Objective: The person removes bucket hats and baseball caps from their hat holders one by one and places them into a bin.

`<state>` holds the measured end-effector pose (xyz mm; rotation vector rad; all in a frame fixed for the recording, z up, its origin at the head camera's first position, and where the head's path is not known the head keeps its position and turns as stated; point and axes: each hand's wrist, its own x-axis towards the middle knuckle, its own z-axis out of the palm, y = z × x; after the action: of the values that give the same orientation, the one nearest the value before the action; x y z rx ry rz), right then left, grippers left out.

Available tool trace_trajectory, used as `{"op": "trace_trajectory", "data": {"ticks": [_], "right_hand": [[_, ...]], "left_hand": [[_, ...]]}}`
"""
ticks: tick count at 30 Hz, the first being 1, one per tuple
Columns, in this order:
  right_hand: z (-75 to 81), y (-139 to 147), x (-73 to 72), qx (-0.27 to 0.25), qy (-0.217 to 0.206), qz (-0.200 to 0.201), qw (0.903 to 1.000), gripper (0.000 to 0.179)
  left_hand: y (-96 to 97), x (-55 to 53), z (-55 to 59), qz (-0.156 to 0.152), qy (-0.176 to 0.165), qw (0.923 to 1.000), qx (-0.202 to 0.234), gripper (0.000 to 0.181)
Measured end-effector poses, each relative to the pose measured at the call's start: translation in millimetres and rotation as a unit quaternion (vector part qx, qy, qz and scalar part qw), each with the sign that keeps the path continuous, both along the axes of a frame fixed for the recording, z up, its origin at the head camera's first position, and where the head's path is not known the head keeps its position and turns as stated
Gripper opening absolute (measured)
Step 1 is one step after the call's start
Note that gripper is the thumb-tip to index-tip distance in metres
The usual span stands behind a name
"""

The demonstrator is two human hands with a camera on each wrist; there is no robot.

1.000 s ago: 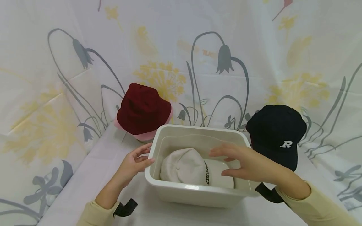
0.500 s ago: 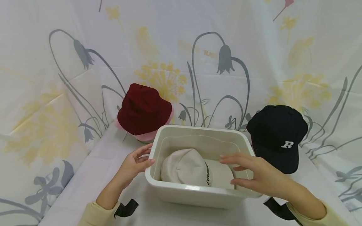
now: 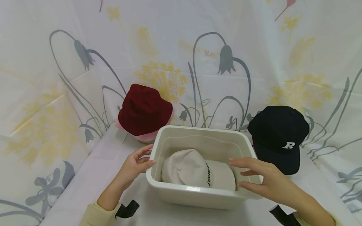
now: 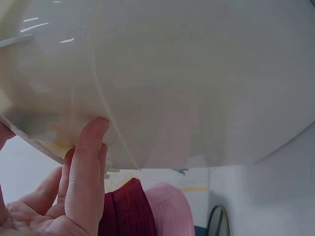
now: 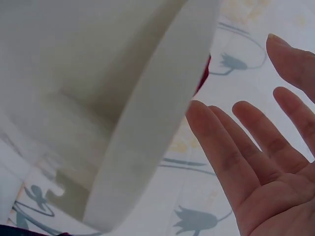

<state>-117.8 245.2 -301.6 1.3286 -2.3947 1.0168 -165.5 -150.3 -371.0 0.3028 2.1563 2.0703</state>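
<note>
A white plastic bin (image 3: 198,197) stands in front of me. Inside lies a cream baseball cap (image 3: 185,168), its brim pointing right with dark lettering across the front. My left hand (image 3: 133,168) touches the bin's left end: the thumb is at the rim and the fingers lie against the outer wall. One of those fingers (image 4: 86,162) presses just under the rim in the left wrist view. Over the bin's right end, my right hand (image 3: 271,180) is spread with nothing in it. The right wrist view has its fingers (image 5: 226,152) apart beside the bin's rim (image 5: 147,123).
Behind the bin's left corner sits a maroon bucket hat (image 3: 145,110) stacked on a pink hat (image 3: 147,137). A black cap (image 3: 278,135) with a white letter R rests at the right, close to the bin. A flower-printed cloth (image 3: 164,37) hangs behind.
My right hand has drawn back to the right and toward me, away from the cream cap's brim. My left hand keeps its place at the bin.
</note>
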Motion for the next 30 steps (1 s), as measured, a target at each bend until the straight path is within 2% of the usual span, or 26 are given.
{"op": "trace_trajectory", "data": {"ticks": [4, 12, 15, 17, 21, 24, 28, 30], "right_hand": [[-2.0, 6.0, 1.0, -0.012, 0.006, -0.013, 0.9998, 0.063], [-5.6, 22.4, 2.0, -0.049, 0.025, -0.041, 0.9977, 0.051], [-6.9, 27.7, 2.8, -0.057, 0.035, -0.06, 0.996, 0.057], [-8.8, 30.2, 3.5, -0.059, 0.032, -0.082, 0.9943, 0.064], [-10.9, 34.7, 4.1, -0.072, 0.017, -0.109, 0.9913, 0.06], [-11.2, 37.7, 3.6, -0.08, 0.003, -0.113, 0.9903, 0.06], [-12.4, 41.5, 2.2, -0.075, 0.006, -0.126, 0.9892, 0.06], [-13.2, 43.3, 2.2, -0.072, 0.004, -0.143, 0.9872, 0.059]], "left_hand": [[-0.3, 0.7, -0.2, -0.001, 0.001, 1.0, 0.002, 0.059], [-0.1, 1.8, 0.9, 0.003, 0.0, 1.0, -0.001, 0.059], [0.6, 1.3, 0.7, 0.003, 0.001, 1.0, -0.002, 0.059], [0.3, 0.9, 0.3, 0.005, 0.001, 1.0, -0.004, 0.058], [0.4, -0.7, -0.5, 0.006, 0.002, 1.0, -0.007, 0.059], [-0.1, -1.2, -1.3, 0.005, 0.001, 1.0, -0.005, 0.06], [-1.3, -0.9, -1.8, 0.003, -0.002, 1.0, -0.003, 0.06], [-1.7, -1.0, -1.5, 0.003, -0.001, 1.0, -0.002, 0.06]]}}
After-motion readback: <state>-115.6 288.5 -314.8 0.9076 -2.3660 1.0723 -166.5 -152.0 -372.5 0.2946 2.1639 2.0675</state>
